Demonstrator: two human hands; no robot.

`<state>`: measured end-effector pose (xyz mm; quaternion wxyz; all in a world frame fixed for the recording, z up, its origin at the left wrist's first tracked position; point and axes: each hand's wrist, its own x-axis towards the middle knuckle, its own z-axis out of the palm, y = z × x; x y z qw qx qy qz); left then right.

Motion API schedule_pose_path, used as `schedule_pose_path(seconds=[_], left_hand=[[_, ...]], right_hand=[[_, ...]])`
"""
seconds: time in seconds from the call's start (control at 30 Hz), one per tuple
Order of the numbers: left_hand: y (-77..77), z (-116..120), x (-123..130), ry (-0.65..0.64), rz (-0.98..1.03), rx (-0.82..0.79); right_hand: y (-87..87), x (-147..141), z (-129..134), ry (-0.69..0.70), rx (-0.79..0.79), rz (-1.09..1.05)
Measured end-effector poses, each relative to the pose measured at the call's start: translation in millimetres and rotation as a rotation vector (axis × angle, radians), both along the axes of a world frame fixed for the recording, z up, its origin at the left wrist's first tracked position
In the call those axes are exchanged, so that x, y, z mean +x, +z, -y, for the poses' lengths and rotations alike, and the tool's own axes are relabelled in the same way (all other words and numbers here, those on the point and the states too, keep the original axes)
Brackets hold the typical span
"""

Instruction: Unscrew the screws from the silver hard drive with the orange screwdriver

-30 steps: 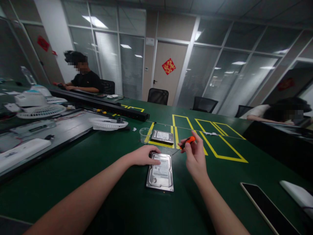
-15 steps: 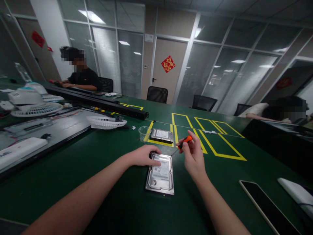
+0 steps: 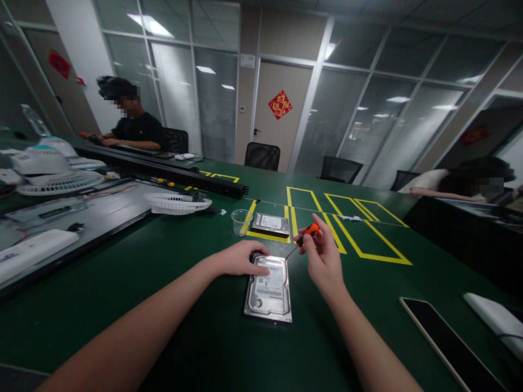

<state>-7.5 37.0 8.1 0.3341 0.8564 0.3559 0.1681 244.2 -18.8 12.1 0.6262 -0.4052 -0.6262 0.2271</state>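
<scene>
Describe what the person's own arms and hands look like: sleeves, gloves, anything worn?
Both forearms are bare up to the frame edge, with no sleeve in view. The left hand and right hand are ungloved; no watch, ring or wristband shows.

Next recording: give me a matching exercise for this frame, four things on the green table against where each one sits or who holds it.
Things:
1. screwdriver
2. near hard drive
3. far hard drive
4. clear cup

Places:
A. under the left hand's fingertips
B. inside a yellow tape box
C. in the right hand
D. on the tape line, left of the far drive

Pairs: 1-C, 2-A, 3-B, 4-D
</scene>
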Motion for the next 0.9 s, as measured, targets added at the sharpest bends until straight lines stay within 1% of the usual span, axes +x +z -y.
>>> schedule_pose_path(seconds=[0.23, 0.37, 0.47, 0.63, 0.77, 0.9], left_hand=[[-3.2, -1, 1, -0.009, 0.012, 0.012], [-0.8, 0, 2, -0.016, 0.004, -0.002], [1.6, 1, 2, -0.013, 0.003, -0.001], [2.0, 2, 1, -0.006, -0.002, -0.008], [-1.4, 1, 2, -0.011, 0.018, 0.015], [-3.8, -1, 1, -0.021, 0.021, 0.015]], right_hand=[[4.0, -3, 0, 0.016, 0.025, 0.017], [5.1, -4, -3, 0.034, 0.049, -0.050], [8.0, -5, -4, 0.029, 0.038, -0.083], [14.5, -5, -9, -0.017, -0.018, 0.001], [17.7, 0, -18, 0.029, -0.046, 0.044], [18.9, 6, -28, 0.036, -0.045, 0.085]])
